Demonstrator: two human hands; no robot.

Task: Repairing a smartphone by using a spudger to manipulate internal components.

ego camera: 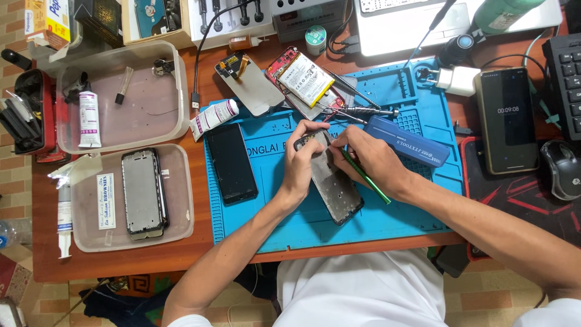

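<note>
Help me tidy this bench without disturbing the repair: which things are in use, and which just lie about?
In use:
left hand steadying the phone frame
right hand holding the green tool
blue mat

Lying about:
black screen panel
glue tube
phone running a timer
mouse

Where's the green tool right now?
In the head view, the green tool is in the right hand, slanting over the phone frame on the blue mat.

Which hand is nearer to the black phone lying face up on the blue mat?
Left. The left hand grips the top of the phone frame just right of the black phone. The right hand, holding a green tool, is farther right, beyond the frame.
</note>
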